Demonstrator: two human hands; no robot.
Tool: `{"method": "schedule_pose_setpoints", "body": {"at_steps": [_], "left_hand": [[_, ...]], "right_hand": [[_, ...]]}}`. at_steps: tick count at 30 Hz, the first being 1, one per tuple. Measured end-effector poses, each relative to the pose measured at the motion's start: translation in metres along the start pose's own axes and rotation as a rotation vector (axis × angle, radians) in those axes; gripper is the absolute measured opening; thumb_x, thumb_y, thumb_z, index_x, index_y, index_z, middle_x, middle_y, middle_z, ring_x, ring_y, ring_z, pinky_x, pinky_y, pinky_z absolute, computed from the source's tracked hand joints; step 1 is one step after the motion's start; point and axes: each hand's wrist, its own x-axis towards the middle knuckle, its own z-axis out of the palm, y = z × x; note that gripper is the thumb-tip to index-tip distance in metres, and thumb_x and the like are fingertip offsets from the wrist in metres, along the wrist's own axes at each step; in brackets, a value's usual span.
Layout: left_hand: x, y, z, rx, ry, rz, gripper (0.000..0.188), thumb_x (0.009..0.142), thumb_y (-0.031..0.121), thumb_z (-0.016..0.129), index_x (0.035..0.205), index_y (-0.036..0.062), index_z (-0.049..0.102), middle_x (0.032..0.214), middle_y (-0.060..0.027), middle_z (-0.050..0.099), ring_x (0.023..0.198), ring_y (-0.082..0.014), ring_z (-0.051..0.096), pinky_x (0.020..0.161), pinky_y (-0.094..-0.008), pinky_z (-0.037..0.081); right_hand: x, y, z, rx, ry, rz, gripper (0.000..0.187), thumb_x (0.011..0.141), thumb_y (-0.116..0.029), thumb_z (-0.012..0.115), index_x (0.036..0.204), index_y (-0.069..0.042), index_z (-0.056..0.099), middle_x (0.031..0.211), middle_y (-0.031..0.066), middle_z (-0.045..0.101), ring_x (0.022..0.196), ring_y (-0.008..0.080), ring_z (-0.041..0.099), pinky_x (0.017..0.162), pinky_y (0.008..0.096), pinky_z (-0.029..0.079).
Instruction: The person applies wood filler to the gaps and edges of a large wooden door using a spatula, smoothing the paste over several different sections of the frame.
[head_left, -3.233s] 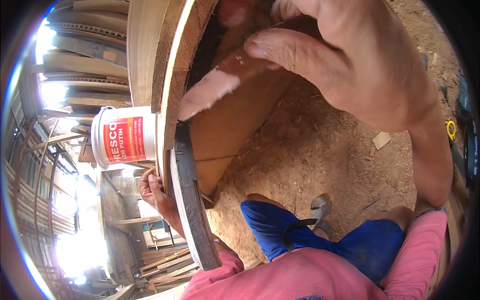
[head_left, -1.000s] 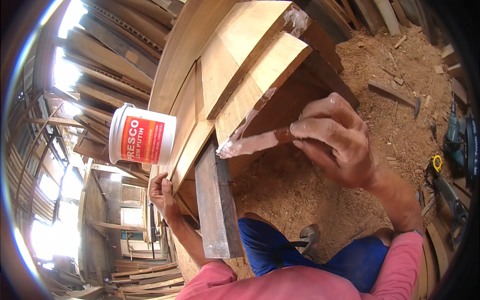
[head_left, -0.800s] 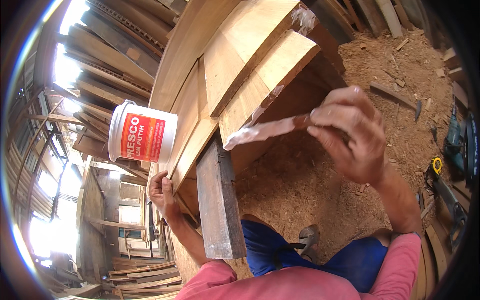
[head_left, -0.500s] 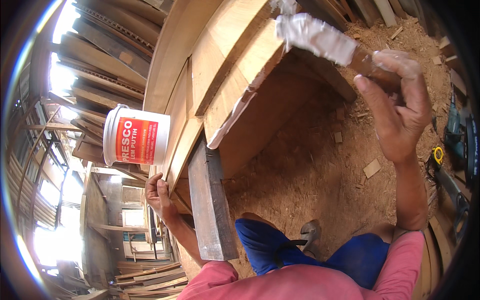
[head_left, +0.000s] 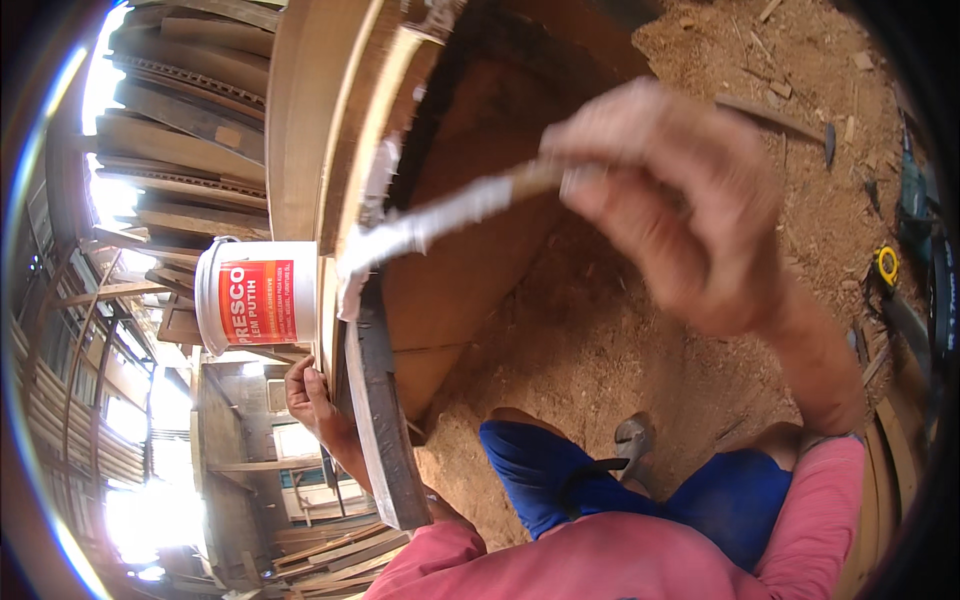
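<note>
My right hand (head_left: 680, 190), blurred by motion, grips a flat wooden glue spreader (head_left: 440, 222) thickly coated in white glue. Its far end touches the narrow edge of a wooden furniture piece (head_left: 330, 120), where a streak of white glue lies. A white bucket (head_left: 255, 300) with a red-orange label and wire handle stands on the piece, to the left of that edge. Below the bucket my left hand (head_left: 315, 395) rests against the wood with curled fingers; what they hold, if anything, is hidden. A dark, worn wooden bar (head_left: 385, 440) projects toward me between my arms.
Sawdust and wood scraps cover the floor (head_left: 600, 370). A hammer (head_left: 790, 120), a yellow tape measure (head_left: 886, 265) and a teal power tool (head_left: 912, 185) lie at the right. Stacked boards (head_left: 190, 130) line the far left, with more planks (head_left: 340, 555) at lower left.
My right hand has swung left and nearer, bringing the spreader from the far corner down to the glued edge beside the bucket. The view has shifted; my left hand stays below the bucket.
</note>
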Motion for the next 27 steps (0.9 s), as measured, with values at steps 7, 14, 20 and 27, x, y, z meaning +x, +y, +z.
{"method": "schedule_pose_setpoints", "body": {"at_steps": [7, 14, 20, 27], "left_hand": [[0.013, -0.01, -0.001, 0.001, -0.044, 0.023, 0.017, 0.1, 0.015, 0.058, 0.101, 0.0002, 0.066, 0.087, -0.0083, 0.072, 0.07, -0.0117, 0.067, 0.063, -0.0245, 0.056], [0.01, 0.001, 0.003, 0.023, -0.087, 0.024, 0.019, 0.099, 0.018, 0.06, 0.103, 0.0001, 0.065, 0.091, -0.0082, 0.071, 0.076, -0.0122, 0.067, 0.07, -0.0255, 0.056], [0.006, 0.008, 0.01, 0.062, -0.022, -0.024, 0.021, 0.099, 0.02, 0.059, 0.103, 0.0004, 0.065, 0.091, -0.0063, 0.068, 0.08, -0.0109, 0.064, 0.075, -0.0273, 0.053], [-0.001, 0.015, 0.022, 0.076, 0.054, -0.005, 0.026, 0.096, 0.026, 0.062, 0.101, 0.0014, 0.066, 0.066, 0.0082, 0.042, 0.059, -0.0006, 0.032, 0.054, -0.0202, 0.024]], "right_hand": [[0.0, 0.031, -0.039, 0.006, 0.223, 0.129, 0.013, 0.094, -0.009, 0.066, 0.104, -0.001, 0.069, 0.085, 0.0064, 0.068, 0.072, 0.0113, 0.063, 0.064, 0.0257, 0.05], [0.019, 0.044, -0.054, -0.04, 0.137, 0.013, 0.015, 0.093, -0.01, 0.068, 0.102, 0.001, 0.07, 0.084, 0.0072, 0.069, 0.069, 0.0099, 0.062, 0.06, 0.0239, 0.048], [0.047, 0.054, -0.065, -0.097, 0.093, -0.164, 0.017, 0.091, -0.01, 0.071, 0.101, 0.003, 0.071, 0.083, 0.0078, 0.069, 0.065, 0.0088, 0.061, 0.056, 0.0224, 0.046], [0.051, 0.04, -0.056, -0.243, -0.063, -0.237, 0.019, 0.094, -0.013, 0.069, 0.102, 0.004, 0.07, 0.077, 0.0065, 0.069, 0.062, 0.0075, 0.061, 0.052, 0.0212, 0.047]]}}
